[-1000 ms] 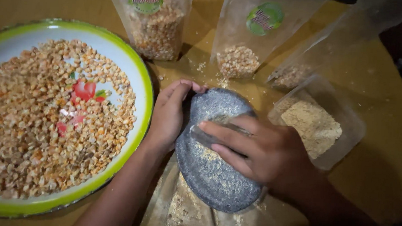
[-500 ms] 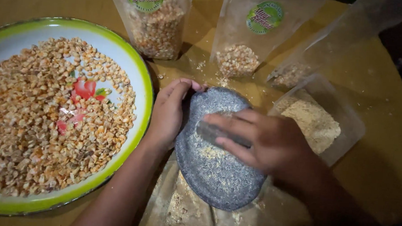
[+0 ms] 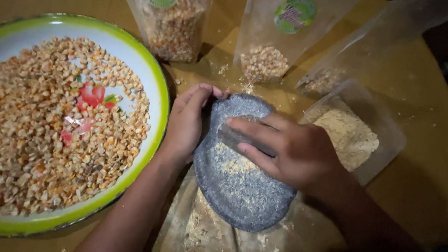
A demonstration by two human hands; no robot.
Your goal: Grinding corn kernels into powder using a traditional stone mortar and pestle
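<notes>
The work here looks like grinding corn on a stone. The right hand (image 3: 296,154) is curled around a small grey grinding stone (image 3: 233,137) and presses it down on the flat stone mortar (image 3: 241,192), which lies in the middle of the brown table (image 3: 423,165). The left hand (image 3: 186,124) has nothing in it — its fingers are bent and cup the mortar's left edge to hold it in place. A little yellow, crushed corn (image 3: 235,164) sits on the stone just under the right hand, so the grinding seems to be partway done. I think the next push needs a firm press and a steady left hand, or the crumbs will slide off the edge; some crumbs already lie on the crumpled sheet (image 3: 199,231) under the mortar.

To the left is a big round enamel plate (image 3: 157,93) with a green rim and a red flower picture — it is full of corn kernels (image 3: 42,138).

At the back stand two clear plastic pouches. The left pouch (image 3: 173,28) has more kernels in it, and the middle pouch (image 3: 267,52) has only a few at the bottom. Each has a round green label with writing near the top. A third clear bag (image 3: 347,61) leans to the right, nearly empty. Just beside the right hand is a clear plastic tub (image 3: 384,143) holding pale ground corn meal (image 3: 347,136).
</notes>
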